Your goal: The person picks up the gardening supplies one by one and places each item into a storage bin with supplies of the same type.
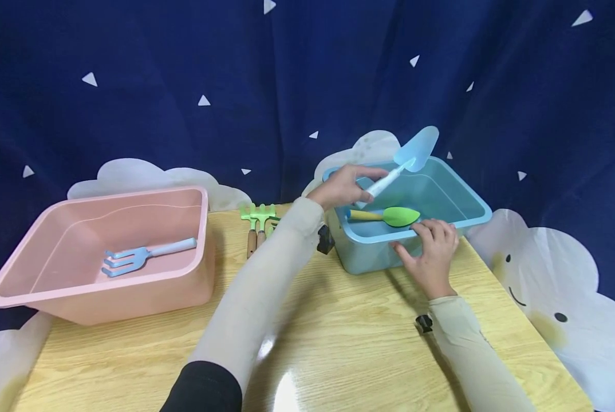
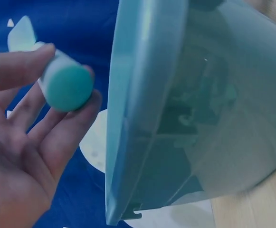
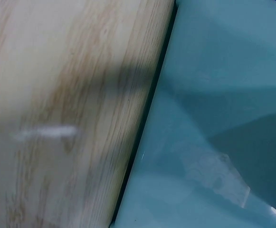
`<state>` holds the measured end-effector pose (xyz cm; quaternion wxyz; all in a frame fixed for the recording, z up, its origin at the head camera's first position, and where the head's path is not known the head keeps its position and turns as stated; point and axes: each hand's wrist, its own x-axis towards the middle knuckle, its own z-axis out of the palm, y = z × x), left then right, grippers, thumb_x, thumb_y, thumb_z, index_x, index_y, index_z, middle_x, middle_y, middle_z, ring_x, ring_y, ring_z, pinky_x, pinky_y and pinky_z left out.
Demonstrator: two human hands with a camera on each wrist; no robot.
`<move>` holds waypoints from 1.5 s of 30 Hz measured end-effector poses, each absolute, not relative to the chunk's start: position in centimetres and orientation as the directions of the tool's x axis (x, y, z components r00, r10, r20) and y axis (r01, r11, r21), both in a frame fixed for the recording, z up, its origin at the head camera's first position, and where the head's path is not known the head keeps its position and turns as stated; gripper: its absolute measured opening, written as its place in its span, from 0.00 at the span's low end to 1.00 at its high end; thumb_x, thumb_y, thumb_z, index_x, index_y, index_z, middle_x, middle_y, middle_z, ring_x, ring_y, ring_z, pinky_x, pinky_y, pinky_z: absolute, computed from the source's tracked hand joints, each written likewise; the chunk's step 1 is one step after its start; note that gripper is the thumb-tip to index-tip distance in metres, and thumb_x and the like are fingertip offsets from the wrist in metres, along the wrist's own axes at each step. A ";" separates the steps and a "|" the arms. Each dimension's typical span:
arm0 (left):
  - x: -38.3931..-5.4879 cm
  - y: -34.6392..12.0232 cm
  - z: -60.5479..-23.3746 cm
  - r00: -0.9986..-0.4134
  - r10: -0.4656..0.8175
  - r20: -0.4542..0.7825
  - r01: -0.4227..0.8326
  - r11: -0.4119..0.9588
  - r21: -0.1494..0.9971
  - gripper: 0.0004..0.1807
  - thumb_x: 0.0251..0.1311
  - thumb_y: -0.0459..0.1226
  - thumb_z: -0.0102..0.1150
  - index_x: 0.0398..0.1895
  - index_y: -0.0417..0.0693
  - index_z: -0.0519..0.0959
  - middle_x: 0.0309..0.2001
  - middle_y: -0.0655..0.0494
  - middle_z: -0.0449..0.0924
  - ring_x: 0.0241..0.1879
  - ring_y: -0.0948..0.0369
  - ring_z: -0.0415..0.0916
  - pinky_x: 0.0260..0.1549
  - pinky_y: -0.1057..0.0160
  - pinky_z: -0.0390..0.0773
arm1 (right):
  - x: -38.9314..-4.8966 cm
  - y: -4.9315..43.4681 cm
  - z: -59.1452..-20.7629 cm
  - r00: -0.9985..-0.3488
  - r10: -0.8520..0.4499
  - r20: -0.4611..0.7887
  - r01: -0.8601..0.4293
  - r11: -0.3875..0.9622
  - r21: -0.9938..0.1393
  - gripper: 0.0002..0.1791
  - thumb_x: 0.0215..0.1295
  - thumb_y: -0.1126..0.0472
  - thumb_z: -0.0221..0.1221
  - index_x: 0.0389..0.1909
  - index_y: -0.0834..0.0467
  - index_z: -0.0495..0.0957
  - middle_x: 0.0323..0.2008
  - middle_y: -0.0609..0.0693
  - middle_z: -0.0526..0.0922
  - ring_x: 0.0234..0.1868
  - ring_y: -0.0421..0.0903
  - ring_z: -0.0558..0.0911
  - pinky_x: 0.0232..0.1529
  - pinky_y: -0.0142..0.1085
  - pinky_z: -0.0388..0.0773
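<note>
Left hand [image 1: 343,186]: clamped on the handle of a light blue trowel [image 1: 396,173], thumb and fingers on opposite sides. The trowel is held at a slant above the left part of a blue bin [image 1: 361,254], its handle end low and its blade raised towards the far right. The left wrist view shows the round, teal end of the handle between the fingers and a visible gap between this hand and the bin's rim.

Right hand [image 1: 433,254]: clamped on the near rim of the blue bin, fingers curled over the edge and thumb on the outer side. The right wrist view shows only the bin's wall and the wood surface; this hand is outside that view.

Contents of blue bin: one green trowel [image 1: 390,216] with a yellow handle, blue at its end. It lies with the handle to the left and the blade to the right.

Pink bin [image 1: 148,306]: stands well apart, on the left of the bench [image 1: 338,343]. Inside is one blue fork [image 1: 140,256], prongs to the left, handle sloping up to the right.

Between the bins, near the far edge of the bench: two green rakes [image 1: 261,216] with brown handles, side by side. Further green parts beside them are partly hidden by the left sleeve [image 1: 263,280].

Behind the bench: dark blue curtain [image 1: 184,46] with white triangles and cloud shapes [image 1: 560,257].
</note>
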<state>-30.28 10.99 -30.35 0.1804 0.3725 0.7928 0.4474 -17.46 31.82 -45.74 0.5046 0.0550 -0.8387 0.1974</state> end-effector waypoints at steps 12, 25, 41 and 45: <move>-31.3 10.9 -29.0 -0.612 0.779 -0.135 0.200 0.318 0.927 0.32 0.57 0.27 0.62 0.65 0.62 0.76 0.65 0.59 0.76 0.55 0.57 0.77 0.45 0.54 0.84 | -16.9 31.4 -45.6 -0.477 0.095 0.874 -0.292 0.921 -0.259 0.38 0.58 0.30 0.59 0.42 0.64 0.77 0.46 0.64 0.77 0.55 0.64 0.68 0.65 0.68 0.51; -31.4 10.9 -29.3 -0.649 0.732 -0.208 0.170 0.407 0.898 0.34 0.57 0.24 0.61 0.66 0.60 0.75 0.66 0.53 0.74 0.56 0.54 0.77 0.52 0.46 0.81 | -16.5 31.0 -45.4 -0.476 0.105 0.873 -0.295 0.916 -0.271 0.36 0.58 0.32 0.61 0.41 0.64 0.78 0.45 0.64 0.77 0.55 0.64 0.68 0.65 0.66 0.51; -30.4 11.6 -30.6 -0.687 0.706 -0.171 0.286 0.479 0.830 0.34 0.57 0.24 0.61 0.65 0.60 0.76 0.64 0.55 0.78 0.51 0.58 0.79 0.36 0.60 0.81 | -15.6 30.8 -45.3 -0.483 0.117 0.868 -0.283 0.917 -0.281 0.36 0.57 0.33 0.61 0.42 0.64 0.78 0.46 0.65 0.76 0.56 0.64 0.67 0.66 0.66 0.50; -30.2 11.8 -30.7 -0.665 0.726 -0.174 0.294 0.469 0.833 0.33 0.58 0.25 0.61 0.66 0.61 0.75 0.64 0.55 0.77 0.51 0.58 0.80 0.37 0.60 0.82 | -15.4 30.7 -45.2 -0.479 0.118 0.870 -0.282 0.917 -0.280 0.36 0.58 0.32 0.61 0.42 0.64 0.77 0.46 0.65 0.76 0.56 0.64 0.67 0.66 0.66 0.50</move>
